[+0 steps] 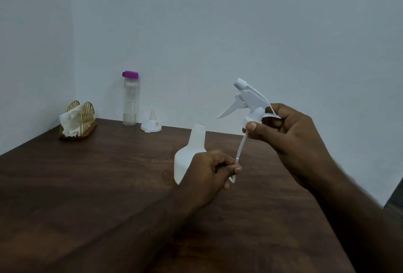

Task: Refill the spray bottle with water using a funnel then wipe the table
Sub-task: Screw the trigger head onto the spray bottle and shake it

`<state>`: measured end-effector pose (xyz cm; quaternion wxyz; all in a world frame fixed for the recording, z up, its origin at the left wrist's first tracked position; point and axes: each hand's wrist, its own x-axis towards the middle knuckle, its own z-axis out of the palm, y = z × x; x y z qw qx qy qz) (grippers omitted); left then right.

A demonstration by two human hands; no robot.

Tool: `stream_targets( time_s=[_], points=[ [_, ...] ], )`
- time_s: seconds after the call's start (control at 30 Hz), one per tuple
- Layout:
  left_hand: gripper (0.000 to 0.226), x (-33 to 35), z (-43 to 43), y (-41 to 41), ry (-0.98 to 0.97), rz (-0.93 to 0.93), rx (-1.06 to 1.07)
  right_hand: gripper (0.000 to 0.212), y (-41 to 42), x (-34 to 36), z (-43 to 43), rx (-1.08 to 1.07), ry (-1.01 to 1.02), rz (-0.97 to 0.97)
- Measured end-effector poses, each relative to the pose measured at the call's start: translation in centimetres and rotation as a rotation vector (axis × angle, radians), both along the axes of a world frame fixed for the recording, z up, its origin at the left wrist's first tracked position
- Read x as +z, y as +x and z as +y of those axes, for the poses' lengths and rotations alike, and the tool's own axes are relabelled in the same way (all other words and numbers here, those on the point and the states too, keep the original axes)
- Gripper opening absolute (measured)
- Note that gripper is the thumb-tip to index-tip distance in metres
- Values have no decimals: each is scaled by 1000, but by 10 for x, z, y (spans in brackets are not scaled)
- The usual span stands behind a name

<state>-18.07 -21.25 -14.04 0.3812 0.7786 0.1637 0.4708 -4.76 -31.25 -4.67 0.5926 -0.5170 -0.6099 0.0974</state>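
Note:
My right hand [290, 135] holds the white trigger spray head [248, 100] up in the air, clear of the bottle, its thin dip tube [239, 150] hanging down. The white spray bottle [189, 153] stands on the dark wooden table [87, 185] with its neck uncovered, and my left hand [209, 172] grips its lower right side. The tube's lower end bends beside my left fingers. A white funnel [151, 123] rests upside down near the wall. Beside it stands a clear water bottle [130, 98] with a purple cap.
A gold wire napkin holder [78, 120] with white tissues sits at the table's far left corner. Pale walls close off the back and left of the table. The table's right edge runs diagonally under my right forearm.

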Motion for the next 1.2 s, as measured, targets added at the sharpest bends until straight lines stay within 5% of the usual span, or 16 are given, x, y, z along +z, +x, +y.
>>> stream_targets(
  time_s=[0.2,0.6,0.93,1.2],
  points=[
    [8,5,-2,-4,137,-48,105,27,-18,1,2,-176,75,-14],
    [14,10,1,-6,179,-94,128,31,-26,26,12,-130,86,-5],
    [16,6,2,-1,-160,-103,-116,26,-29,33,11,-26,41,100],
    [10,9,-6,2,-229,-165,-81,37,-42,31,6,-428,206,-155]
  ],
)
